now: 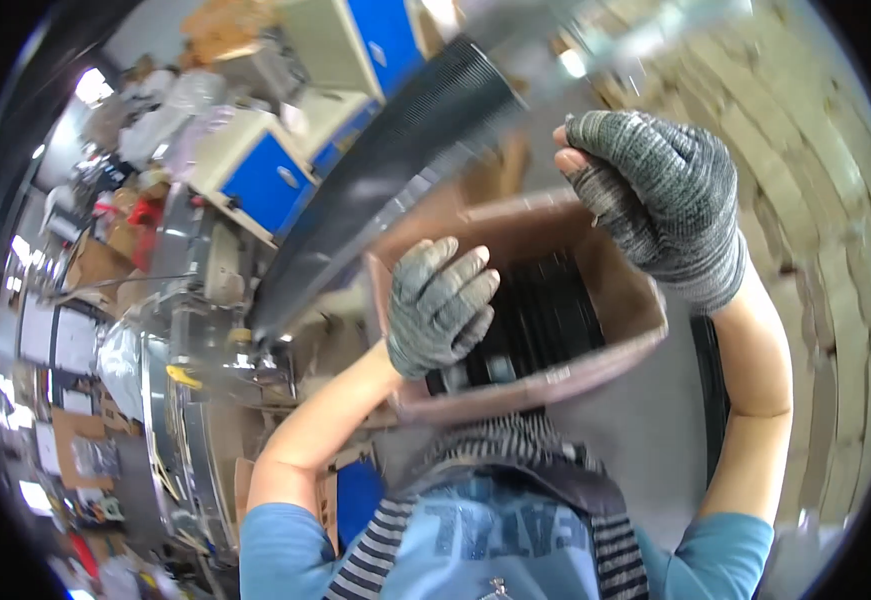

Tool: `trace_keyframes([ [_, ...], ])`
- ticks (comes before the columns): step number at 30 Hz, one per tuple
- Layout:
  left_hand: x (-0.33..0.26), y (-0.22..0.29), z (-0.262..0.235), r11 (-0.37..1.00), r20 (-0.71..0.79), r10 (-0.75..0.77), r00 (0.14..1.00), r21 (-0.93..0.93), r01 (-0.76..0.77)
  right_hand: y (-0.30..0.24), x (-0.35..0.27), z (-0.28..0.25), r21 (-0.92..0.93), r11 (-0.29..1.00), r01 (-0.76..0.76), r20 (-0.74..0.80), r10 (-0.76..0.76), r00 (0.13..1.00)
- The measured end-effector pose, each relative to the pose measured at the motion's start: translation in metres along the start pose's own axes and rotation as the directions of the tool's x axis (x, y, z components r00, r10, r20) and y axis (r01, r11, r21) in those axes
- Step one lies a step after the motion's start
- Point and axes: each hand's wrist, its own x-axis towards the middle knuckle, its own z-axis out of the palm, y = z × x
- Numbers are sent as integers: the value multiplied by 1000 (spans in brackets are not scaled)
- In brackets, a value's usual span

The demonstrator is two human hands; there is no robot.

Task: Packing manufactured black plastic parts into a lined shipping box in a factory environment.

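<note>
My left hand [442, 308], in a grey glove with bare fingertips, is over the left side of an open cardboard box [627, 352]. Its fingers are loosely bent and slightly apart, with nothing seen in them. Long black parts [545, 305] lie in the box. Raised above the box's far right corner is my right hand [660, 205], in a matching glove. Its fingers are curled closed, and whatever they may hold is hidden. Beyond my left hand, a long dark ribbed piece [395, 150] slants across the view, blurred, touching neither hand visibly.
Stacked flat cardboard [805, 300] fills the right side. Cabinets with blue doors [267, 182] stand at the far left. Along the left runs a cluttered bench with a yellow item [183, 376]. A blurred, shiny pale strip [645, 45] crosses the top right.
</note>
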Motion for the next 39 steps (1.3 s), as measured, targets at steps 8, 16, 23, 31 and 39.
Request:
trace_keyframes([
  [8,-89,44,170,911,941,-174,289,43,410,110,-229,76,-313,783,-538,891,438,121],
  [16,-93,130,157,741,853,-320,411,-45,670,119,-404,297,120,958,-260,983,-152,-105],
  [23,-119,152,126,576,683,-648,337,150,803,79,-542,396,246,945,-215,962,-266,-66],
  [31,-137,159,134,627,643,-676,359,248,738,95,-508,365,422,889,-180,904,-427,11],
  [39,-133,162,137,627,634,-685,359,262,733,79,-535,361,321,929,-185,936,-282,212],
])
